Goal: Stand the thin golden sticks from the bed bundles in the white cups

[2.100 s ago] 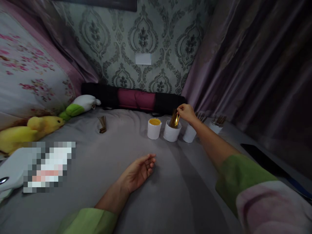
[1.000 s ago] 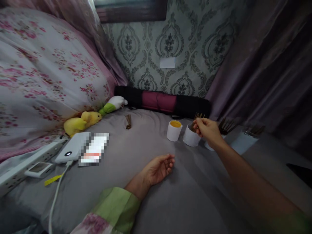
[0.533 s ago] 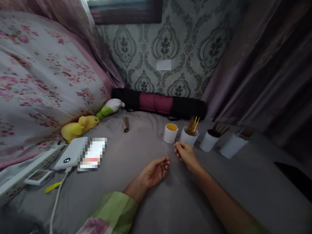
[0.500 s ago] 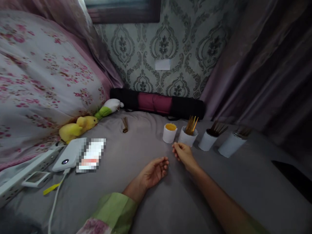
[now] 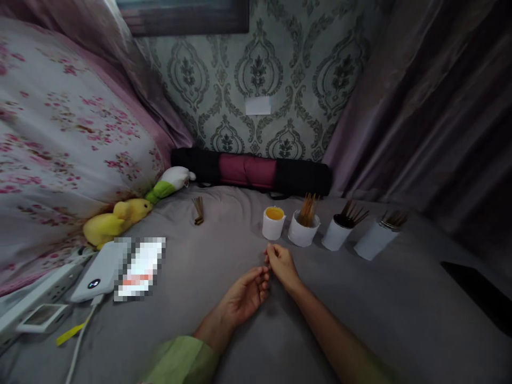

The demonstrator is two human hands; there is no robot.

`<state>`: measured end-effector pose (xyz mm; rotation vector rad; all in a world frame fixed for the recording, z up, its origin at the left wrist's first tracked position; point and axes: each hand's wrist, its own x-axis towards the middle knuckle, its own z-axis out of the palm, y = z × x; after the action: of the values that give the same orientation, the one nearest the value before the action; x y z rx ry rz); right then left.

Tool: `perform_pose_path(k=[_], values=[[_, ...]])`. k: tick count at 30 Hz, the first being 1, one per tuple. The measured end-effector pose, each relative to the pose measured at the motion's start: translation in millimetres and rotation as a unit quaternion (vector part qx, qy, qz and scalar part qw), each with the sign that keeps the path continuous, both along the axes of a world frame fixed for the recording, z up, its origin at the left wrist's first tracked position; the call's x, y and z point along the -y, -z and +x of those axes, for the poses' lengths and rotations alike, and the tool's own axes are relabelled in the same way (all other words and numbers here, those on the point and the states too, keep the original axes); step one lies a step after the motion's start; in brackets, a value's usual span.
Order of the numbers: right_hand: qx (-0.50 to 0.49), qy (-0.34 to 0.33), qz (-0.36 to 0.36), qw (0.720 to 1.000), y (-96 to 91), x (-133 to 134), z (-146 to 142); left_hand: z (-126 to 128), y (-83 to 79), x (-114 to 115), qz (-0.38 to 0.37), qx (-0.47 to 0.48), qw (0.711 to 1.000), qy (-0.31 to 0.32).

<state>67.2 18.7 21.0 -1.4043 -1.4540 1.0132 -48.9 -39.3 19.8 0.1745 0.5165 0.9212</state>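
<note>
My left hand (image 5: 246,296) rests palm-up over the grey sheet, its fingers half curled and slightly apart; I see nothing in it. Just beside its fingertips is my right hand (image 5: 282,265), thumb and fingers pinched together; whatever they hold, if anything, is too small or hidden. Beyond the hands stands a short white cup (image 5: 272,228) with a yellow inside. To its right is a wider white cup (image 5: 303,234) with orange-brown thin sticks (image 5: 309,209) upright in it. Two more white cups, one middle (image 5: 336,236) and one tall and leaning in view (image 5: 374,242), hold darker sticks.
A small bundle of brown sticks (image 5: 198,212) stands on the sheet at centre left. A phone (image 5: 141,269), white power bank (image 5: 104,271), cable and power strip (image 5: 44,297) lie left. Plush toys (image 5: 116,221) and a black-and-maroon long bag (image 5: 248,170) line the back. A dark flat object (image 5: 476,290) lies right.
My right hand has moved back and left from the wider cup to my left hand's fingertips. My left hand has shifted slightly. The view has turned a little to the right.
</note>
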Motion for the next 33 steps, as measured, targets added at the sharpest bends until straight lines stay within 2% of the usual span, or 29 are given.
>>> perform_pose_path(k=[4,9,11,13,18,25,33], values=[[0.055,0.002,0.052,0.997,11.7,1.8,1.9,-0.8,-0.7,-2.5,-0.001,-0.008,1.0,0.003],[0.062,-0.012,0.064,0.996,16.7,3.6,3.6,-7.2,-7.9,-20.3,-0.016,-0.06,0.998,0.0],[0.055,-0.016,0.057,0.997,16.7,4.1,3.5,-12.7,-13.3,-30.7,-0.029,-0.105,0.994,-0.024],[0.048,-0.022,0.049,0.997,16.3,4.6,3.3,-19.7,-19.6,-41.8,-0.019,-0.19,0.98,-0.054],[0.049,-0.023,0.044,0.998,14.2,4.7,3.3,-41.2,-30.2,-73.1,0.0,-0.282,0.956,-0.08],[0.058,-0.015,0.051,0.997,13.3,5.2,3.4,-74.8,-28.6,-118.1,0.033,-0.459,0.879,-0.123],[0.058,-0.022,0.058,0.996,17.2,4.2,3.8,-109.2,-32.9,-141.0,0.076,-0.635,0.756,-0.139]])
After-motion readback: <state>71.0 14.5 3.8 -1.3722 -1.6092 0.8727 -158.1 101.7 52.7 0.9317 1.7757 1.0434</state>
